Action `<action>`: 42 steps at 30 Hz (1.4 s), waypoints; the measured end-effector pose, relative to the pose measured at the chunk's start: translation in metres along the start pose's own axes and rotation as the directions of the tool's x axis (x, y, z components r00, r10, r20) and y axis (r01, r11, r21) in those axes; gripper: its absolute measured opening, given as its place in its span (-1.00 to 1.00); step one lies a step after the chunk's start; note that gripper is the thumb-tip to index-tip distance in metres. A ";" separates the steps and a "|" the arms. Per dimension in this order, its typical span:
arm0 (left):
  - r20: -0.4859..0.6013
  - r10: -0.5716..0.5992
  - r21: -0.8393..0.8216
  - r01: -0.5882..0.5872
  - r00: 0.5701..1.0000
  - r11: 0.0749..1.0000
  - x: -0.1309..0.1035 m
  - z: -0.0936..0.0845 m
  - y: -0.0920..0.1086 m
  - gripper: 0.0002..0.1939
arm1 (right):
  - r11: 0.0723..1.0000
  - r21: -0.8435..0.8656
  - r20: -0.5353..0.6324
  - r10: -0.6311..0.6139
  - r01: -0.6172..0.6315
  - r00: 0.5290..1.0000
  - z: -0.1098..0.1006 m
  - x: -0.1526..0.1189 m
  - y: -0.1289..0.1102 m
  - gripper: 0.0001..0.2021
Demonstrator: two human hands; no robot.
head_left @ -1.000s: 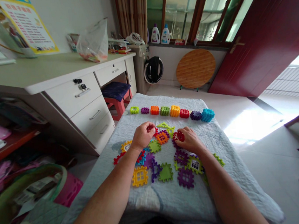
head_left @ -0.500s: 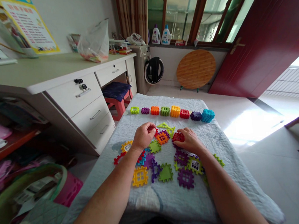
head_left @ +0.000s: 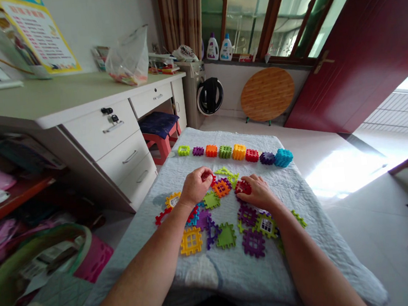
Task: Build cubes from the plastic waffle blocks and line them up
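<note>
My left hand (head_left: 197, 186) is closed in a pinch at a red plastic piece (head_left: 213, 179), most of it hidden by the fingers. My right hand (head_left: 259, 191) has its fingers curled over a red toothed building tile (head_left: 242, 187). Between the hands lie an orange window tile (head_left: 222, 188), a lime-green piece (head_left: 226, 174) and a green tile (head_left: 211, 200). Nearer to me are a yellow window tile (head_left: 191, 241), a green tile (head_left: 226, 236), a purple tile (head_left: 253, 243) and a lime tile with a white lattice (head_left: 266, 225).
Several stacks of tiles form a row across the cloth-covered table (head_left: 187, 174), ending at a blue stack (head_left: 283, 158). A white desk (head_left: 97, 134) stands on the left, with a red stool (head_left: 162, 138) beside it. Right of the table is a dark red door (head_left: 346, 57).
</note>
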State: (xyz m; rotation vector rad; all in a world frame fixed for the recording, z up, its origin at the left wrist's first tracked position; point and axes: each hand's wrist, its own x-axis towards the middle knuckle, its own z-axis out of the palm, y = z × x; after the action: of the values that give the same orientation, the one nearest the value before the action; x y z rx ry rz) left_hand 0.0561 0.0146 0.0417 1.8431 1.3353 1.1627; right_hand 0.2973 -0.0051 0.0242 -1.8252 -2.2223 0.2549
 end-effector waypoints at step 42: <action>0.014 0.007 -0.011 -0.006 1.000 1.000 0.000 0.001 -0.002 -0.87 | 1.000 0.015 0.004 0.002 -0.002 1.000 -0.004 -0.001 -0.002 -0.58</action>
State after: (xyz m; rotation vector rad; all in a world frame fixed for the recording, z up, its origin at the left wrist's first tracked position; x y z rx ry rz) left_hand 0.0558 0.0157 0.0394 1.8458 1.3139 1.1564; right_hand 0.2967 -0.0068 0.0290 -1.8203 -2.2152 0.2750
